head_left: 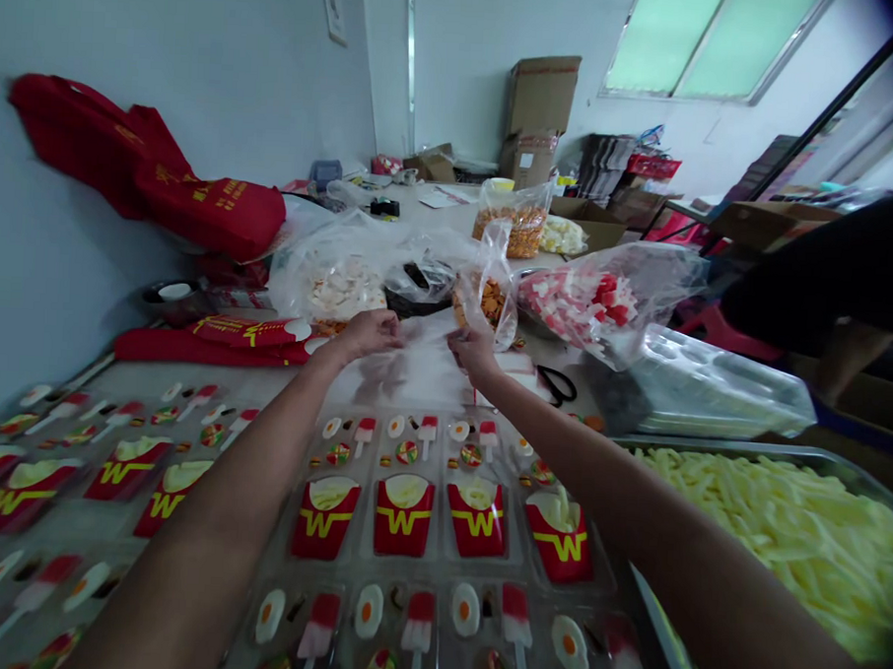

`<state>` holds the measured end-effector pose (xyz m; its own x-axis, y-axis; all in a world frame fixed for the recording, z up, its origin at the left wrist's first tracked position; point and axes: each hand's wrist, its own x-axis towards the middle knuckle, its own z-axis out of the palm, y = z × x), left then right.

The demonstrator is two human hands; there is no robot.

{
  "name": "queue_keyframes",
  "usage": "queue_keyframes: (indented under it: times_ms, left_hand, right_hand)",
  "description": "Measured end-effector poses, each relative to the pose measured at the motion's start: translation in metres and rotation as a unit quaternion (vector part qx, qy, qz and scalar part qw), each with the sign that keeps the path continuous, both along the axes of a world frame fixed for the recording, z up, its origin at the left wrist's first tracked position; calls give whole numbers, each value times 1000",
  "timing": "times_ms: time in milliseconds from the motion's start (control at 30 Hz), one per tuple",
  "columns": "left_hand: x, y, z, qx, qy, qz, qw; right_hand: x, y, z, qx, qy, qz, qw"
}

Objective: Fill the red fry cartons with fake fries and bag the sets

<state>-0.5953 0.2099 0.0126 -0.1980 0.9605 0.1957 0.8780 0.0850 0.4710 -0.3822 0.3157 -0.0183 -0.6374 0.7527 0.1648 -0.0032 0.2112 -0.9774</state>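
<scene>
Both of my arms reach forward over rows of clear plastic trays. My left hand (373, 333) is closed at the left edge of a thin clear plastic bag (427, 358). At the bag's right edge, my right hand (475, 350) pinches with thumb and fingers. Nearer to me, the trays hold red fries boxes (403, 530) with a yellow W and pale toy fries. Around these lie toy fried eggs (369, 610), red-and-white toy popsicles (419, 621) and small round toy pizzas (407, 452). Just behind my right hand stands a bag of orange-brown pieces (490, 299).
A metal tray of pale yellow toy fries (778, 527) sits at right, below stacked clear trays (725, 386). Black scissors (557, 385) lie right of my hand. Bags of white pieces (345, 286) and red-white pieces (581, 299) stand behind. Another person's dark sleeve (827, 262) shows at right.
</scene>
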Motion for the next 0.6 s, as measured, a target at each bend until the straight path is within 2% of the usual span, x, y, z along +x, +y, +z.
queue_keyframes:
  times_ms: [100, 233, 433, 500, 600]
  left_hand:
    - [5, -3, 25, 25, -51, -74, 996]
    - [10, -9, 62, -41, -107, -169, 979]
    - [39, -38, 122, -55, -144, -167, 974]
    - [55, -54, 131, -79, -181, -159, 967]
    - [81, -80, 125, -117, -223, -151, 956]
  right_hand:
    - [1, -8, 13, -15, 48, 1, 999]
    - [4, -12, 42, -39, 89, 22, 995]
    - [27, -18, 97, -103, 96, 72, 987]
    - [43, -30, 109, -140, 71, 92, 983]
    - [72, -57, 106, -168, 11, 92, 981]
